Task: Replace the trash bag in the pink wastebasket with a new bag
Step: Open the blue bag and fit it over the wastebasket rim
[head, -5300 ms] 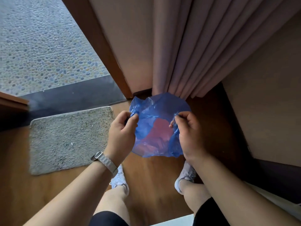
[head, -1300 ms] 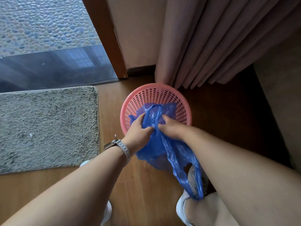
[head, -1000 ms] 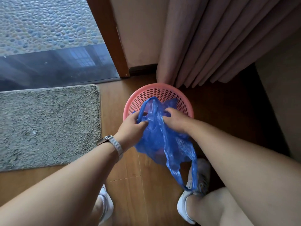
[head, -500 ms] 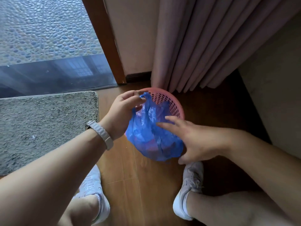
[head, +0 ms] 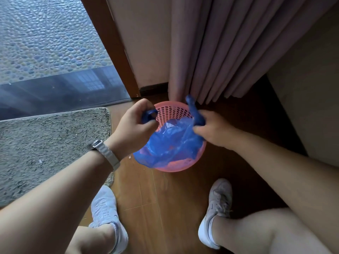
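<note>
No writing is legible on anything. Above the pink wastebasket (head: 180,166), the left hand (head: 133,129) clenches one handle of the blue bag (head: 170,143) at its left rim, while the right hand (head: 213,130) clenches the other at its right rim. The bag's body sags into the wastebasket and spills over its near-left edge.

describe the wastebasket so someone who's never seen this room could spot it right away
Find the pink curtain hanging to the wooden floor. At its foot, right of the grey mat, stands the pink wastebasket. It is round with perforated walls, with a blue bag draped across it.
</note>
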`<state>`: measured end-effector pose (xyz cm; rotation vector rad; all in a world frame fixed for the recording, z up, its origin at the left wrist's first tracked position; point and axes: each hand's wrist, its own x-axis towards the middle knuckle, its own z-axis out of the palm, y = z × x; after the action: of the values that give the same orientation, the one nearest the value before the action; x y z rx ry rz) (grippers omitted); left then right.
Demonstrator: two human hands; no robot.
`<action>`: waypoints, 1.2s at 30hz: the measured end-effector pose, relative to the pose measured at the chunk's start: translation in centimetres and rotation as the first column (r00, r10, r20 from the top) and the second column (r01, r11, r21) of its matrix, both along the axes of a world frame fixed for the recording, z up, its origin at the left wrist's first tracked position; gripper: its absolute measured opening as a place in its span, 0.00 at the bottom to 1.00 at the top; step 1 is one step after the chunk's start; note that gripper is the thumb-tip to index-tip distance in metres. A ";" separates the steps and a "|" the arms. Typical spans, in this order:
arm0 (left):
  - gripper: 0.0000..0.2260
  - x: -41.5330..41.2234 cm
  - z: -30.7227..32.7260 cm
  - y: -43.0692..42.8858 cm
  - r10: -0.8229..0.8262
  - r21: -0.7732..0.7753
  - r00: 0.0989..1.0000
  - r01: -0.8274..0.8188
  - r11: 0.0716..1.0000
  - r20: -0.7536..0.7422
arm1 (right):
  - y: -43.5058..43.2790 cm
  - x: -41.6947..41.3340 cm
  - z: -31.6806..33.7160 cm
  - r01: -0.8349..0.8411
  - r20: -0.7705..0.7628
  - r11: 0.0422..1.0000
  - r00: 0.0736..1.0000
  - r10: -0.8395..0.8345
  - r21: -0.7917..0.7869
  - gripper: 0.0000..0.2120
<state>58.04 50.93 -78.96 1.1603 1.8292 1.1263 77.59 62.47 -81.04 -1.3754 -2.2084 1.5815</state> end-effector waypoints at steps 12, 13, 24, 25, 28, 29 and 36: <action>0.34 -1.7 -4.9 -2.5 -0.230 -0.257 0.893 0.136 0.957 -0.386 | -0.1 0.7 -1.5 -0.065 0.102 0.990 0.993 0.052 0.124 0.12; 0.36 -1.3 -5.5 -2.9 -0.271 -0.328 0.882 0.143 0.934 -0.386 | -0.4 0.7 -1.8 -0.121 0.136 0.989 0.985 0.108 0.088 0.12; 0.20 0.1 -11.9 -2.8 -0.354 -0.494 0.684 -0.010 0.870 -0.638 | -0.9 1.2 -7.0 -0.165 0.435 0.981 0.894 0.103 0.107 0.21; 0.18 -0.1 -12.4 -2.8 -0.338 -0.462 0.658 -0.018 0.887 -0.673 | -1.1 1.0 -7.2 -0.151 0.421 0.982 0.902 0.092 0.110 0.22; 0.19 -0.8 -13.5 -2.7 -0.209 -0.368 0.677 -0.097 0.925 -0.705 | -1.8 0.2 -8.1 -0.075 0.327 0.987 0.945 0.025 0.140 0.24; 0.20 -1.0 -13.7 -2.8 -0.178 -0.351 0.690 -0.117 0.929 -0.702 | -2.1 0.2 -8.5 -0.061 0.302 0.987 0.953 0.013 0.148 0.26; 0.21 -3.5 -13.8 -6.2 0.093 -0.169 0.770 -0.254 0.952 -0.631 | -4.4 3.3 -10.3 0.244 -0.122 0.970 0.962 -0.243 -0.007 0.28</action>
<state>54.51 44.69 -92.73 1.3261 2.5440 0.6006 80.90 58.05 -91.38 -1.4415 -1.8923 1.5231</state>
